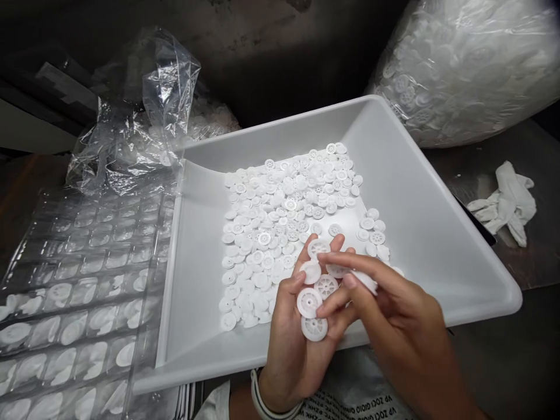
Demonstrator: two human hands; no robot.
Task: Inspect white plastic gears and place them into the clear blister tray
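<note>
My left hand (291, 344) is cupped palm up above the near side of a light grey plastic tub (437, 216). Several white plastic wheels (309, 303) with spoked centres lie in its palm and against its fingers, the thumb pressed on one of them. Over that palm, my right hand (405, 321) pinches another white wheel (365, 282), seen nearly edge-on, between thumb and fingers. Its lower fingers reach in among the wheels on the left palm. Beneath both hands, a wide layer of loose white wheels (266, 239) covers much of the tub's floor.
Left of the tub, clear blister trays (87, 256) have white pieces in their nearer rows. Crumpled clear plastic film (144, 122) lies behind them. A large clear bag of white wheels (472, 76) stands at back right, near white gloves (505, 201) on the dark table.
</note>
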